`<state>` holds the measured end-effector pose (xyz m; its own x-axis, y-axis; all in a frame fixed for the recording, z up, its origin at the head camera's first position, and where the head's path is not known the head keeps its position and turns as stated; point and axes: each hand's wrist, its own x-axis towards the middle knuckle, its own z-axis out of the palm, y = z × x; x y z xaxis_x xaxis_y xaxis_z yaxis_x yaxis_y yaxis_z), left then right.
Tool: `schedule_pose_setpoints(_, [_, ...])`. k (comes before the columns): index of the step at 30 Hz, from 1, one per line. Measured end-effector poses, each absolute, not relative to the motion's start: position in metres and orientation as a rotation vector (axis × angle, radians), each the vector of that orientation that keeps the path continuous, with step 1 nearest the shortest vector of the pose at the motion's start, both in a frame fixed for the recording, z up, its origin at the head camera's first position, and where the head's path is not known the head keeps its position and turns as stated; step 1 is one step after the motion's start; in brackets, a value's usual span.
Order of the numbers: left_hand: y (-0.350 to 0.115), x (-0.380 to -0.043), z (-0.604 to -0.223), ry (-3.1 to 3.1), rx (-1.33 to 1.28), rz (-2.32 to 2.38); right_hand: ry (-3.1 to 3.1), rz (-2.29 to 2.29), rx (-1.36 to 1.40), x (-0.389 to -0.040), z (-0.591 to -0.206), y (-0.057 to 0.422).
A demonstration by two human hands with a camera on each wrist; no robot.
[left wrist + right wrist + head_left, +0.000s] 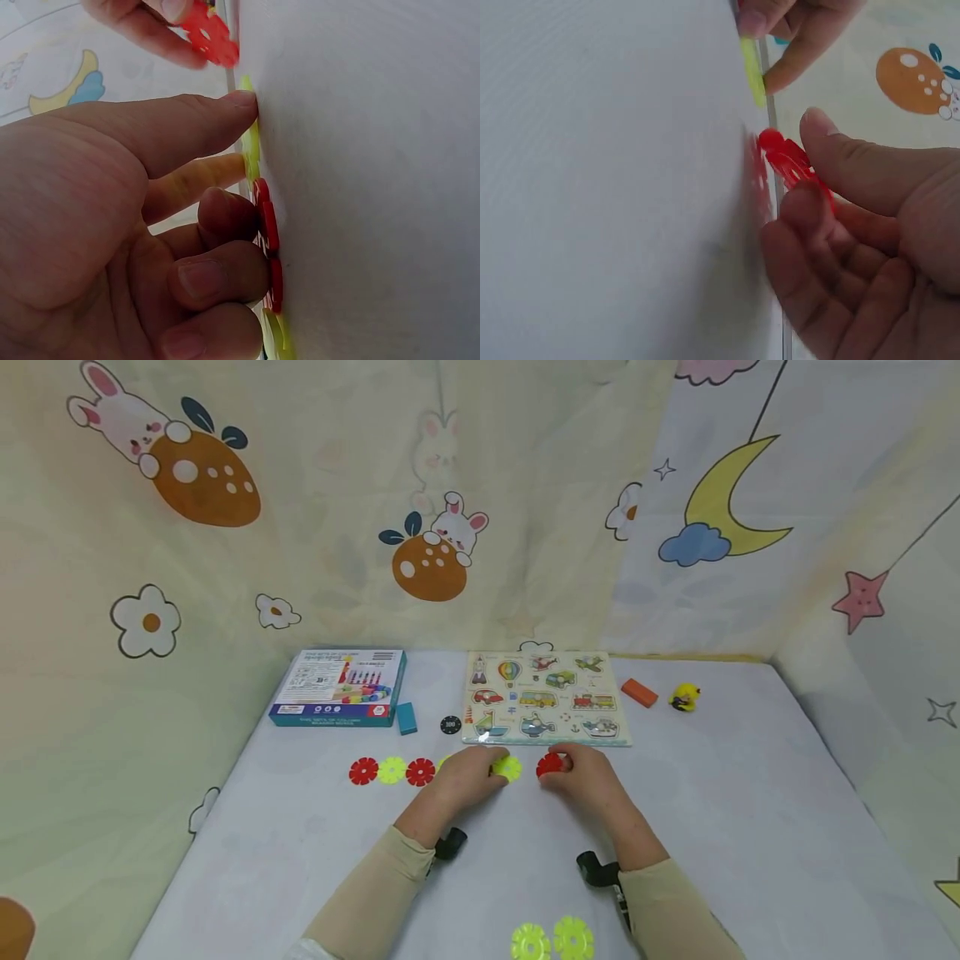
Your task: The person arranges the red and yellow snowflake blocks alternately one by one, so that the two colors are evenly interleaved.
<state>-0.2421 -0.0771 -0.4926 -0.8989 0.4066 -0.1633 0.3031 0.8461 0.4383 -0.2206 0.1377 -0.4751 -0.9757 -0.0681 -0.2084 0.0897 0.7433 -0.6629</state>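
Note:
In the head view my left hand [467, 777] pinches a yellow-green notched plastic disc [508, 767] by its edges, flat on the table; its other fingers curl over discs beside it. My right hand [587, 777] grips a red notched plastic disc [549, 765] between thumb and fingers. In the right wrist view this red disc [791, 161] is tilted and close to the table surface, apart from the yellow-green disc [752, 71]. To the left runs a row with a red disc [363, 771], a yellow-green disc [392, 770] and another red disc [420, 772]; my left hand covers part of the row.
Behind the hands lies a picture puzzle board [547, 697]. A boxed set [337, 687], a blue block [407, 718] and a black round chip [451, 725] are left of it. An orange block [639, 692] and yellow figurine [685, 697] sit right. Two yellow-green discs [573, 937] lie near the front.

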Motion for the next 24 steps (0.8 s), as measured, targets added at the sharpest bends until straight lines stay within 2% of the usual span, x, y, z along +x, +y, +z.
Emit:
schedule_pose_setpoints(14, [-0.071,-0.237,-0.48,2.815,0.562,0.584,2.795,-0.98,-0.025,-0.221,-0.487,0.139])
schedule_pose_setpoints(24, [-0.069,-0.232,-0.48,2.843,0.549,0.556,2.752,-1.122,0.013,-0.22,-0.498,0.142])
